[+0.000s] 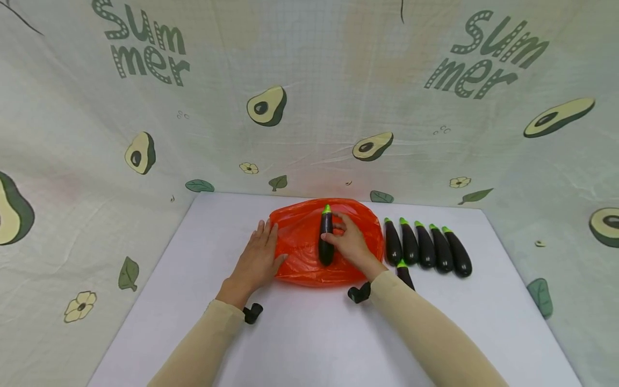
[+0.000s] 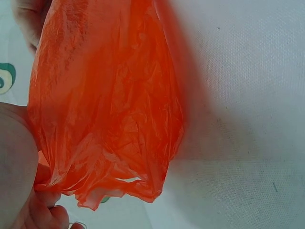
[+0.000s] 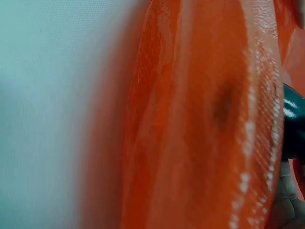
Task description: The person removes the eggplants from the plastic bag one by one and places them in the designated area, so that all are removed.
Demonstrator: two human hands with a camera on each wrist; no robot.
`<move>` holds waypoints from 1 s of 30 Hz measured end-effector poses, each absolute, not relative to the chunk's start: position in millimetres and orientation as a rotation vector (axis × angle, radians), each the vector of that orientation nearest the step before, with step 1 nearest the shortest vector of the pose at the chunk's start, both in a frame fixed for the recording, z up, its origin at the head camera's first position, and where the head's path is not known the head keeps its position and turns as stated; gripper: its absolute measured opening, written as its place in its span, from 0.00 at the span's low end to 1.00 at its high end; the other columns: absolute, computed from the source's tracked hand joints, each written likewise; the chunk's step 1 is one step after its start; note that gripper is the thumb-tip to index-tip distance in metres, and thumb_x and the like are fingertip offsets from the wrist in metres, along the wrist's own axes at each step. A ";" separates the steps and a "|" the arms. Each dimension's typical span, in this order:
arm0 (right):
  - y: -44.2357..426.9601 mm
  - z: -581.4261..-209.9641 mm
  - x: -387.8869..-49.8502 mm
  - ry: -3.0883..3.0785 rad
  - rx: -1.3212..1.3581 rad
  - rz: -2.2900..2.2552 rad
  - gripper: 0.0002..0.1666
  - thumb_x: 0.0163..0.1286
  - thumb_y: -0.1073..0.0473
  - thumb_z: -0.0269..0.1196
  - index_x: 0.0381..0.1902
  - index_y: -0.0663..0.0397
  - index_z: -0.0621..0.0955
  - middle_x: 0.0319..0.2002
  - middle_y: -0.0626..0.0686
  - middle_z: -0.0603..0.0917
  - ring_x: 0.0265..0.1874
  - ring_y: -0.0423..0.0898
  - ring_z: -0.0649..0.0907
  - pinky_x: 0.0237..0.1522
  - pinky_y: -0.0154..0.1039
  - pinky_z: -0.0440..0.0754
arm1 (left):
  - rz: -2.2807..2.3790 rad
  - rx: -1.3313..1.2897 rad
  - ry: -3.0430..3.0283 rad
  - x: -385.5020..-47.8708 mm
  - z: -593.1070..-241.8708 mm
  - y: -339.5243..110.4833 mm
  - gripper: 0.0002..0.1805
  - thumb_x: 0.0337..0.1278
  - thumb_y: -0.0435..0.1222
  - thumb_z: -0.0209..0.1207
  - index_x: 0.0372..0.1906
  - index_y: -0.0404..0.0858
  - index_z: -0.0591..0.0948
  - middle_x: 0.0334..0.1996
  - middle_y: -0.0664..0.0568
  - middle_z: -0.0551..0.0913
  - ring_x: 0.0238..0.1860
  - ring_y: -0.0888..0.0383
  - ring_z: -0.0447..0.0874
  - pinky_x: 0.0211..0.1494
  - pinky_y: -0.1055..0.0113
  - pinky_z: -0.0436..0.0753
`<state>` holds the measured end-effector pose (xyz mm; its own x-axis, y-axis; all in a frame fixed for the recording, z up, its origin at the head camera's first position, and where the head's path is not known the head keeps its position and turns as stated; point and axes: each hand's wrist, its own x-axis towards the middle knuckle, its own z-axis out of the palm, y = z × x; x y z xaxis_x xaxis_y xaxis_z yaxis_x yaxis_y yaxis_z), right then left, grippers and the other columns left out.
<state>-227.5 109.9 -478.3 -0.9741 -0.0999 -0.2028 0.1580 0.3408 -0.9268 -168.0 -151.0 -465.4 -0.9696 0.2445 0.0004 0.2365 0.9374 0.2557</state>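
Note:
On the table, a red plastic bag lies spread between the two hands. My right hand grips a dark eggplant with a bright green cap, over the middle of the bag. In the right wrist view the dark end of that eggplant shows past the bag's edge, beside the fingers. My left hand rests against the bag's left edge, fingers straight and thumb apart. The left wrist view shows crumpled red plastic beside this hand, some fingers partly hidden.
Several eggplants lie in a row right of the bag, caps pointing away. Another eggplant lies just in front of the row, partly hidden by the right sleeve. A patterned cloth rises behind the white table.

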 end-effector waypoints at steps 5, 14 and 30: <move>114.7 -471.1 -226.0 2.418 0.025 -1.665 0.47 0.71 0.55 0.73 0.81 0.34 0.63 0.73 0.58 0.75 0.66 0.62 0.82 0.59 0.60 0.86 | 0.399 0.381 3.067 -168.8 -465.5 -151.7 0.50 0.74 0.51 0.62 0.85 0.33 0.49 0.86 0.37 0.47 0.87 0.40 0.37 0.85 0.44 0.51; 122.5 -461.6 -223.1 2.488 0.011 -1.639 0.47 0.71 0.56 0.73 0.81 0.32 0.63 0.73 0.58 0.75 0.65 0.62 0.82 0.58 0.60 0.86 | 0.424 0.414 3.077 -169.0 -468.1 -152.3 0.50 0.74 0.49 0.63 0.85 0.31 0.50 0.85 0.35 0.48 0.87 0.39 0.38 0.86 0.44 0.51; 149.8 -437.5 -205.6 2.583 -0.076 -1.604 0.46 0.72 0.54 0.72 0.81 0.36 0.63 0.71 0.59 0.77 0.61 0.60 0.85 0.56 0.57 0.88 | 0.431 0.452 3.081 -169.2 -469.9 -150.3 0.49 0.75 0.49 0.62 0.85 0.30 0.50 0.85 0.34 0.48 0.87 0.39 0.38 0.86 0.44 0.51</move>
<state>-205.6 149.8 -437.5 -0.9937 -0.0951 -0.0589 0.0107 0.4438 -0.8961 -169.2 -150.3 -469.9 -0.9587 0.2814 0.0412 0.2819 0.9210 0.2688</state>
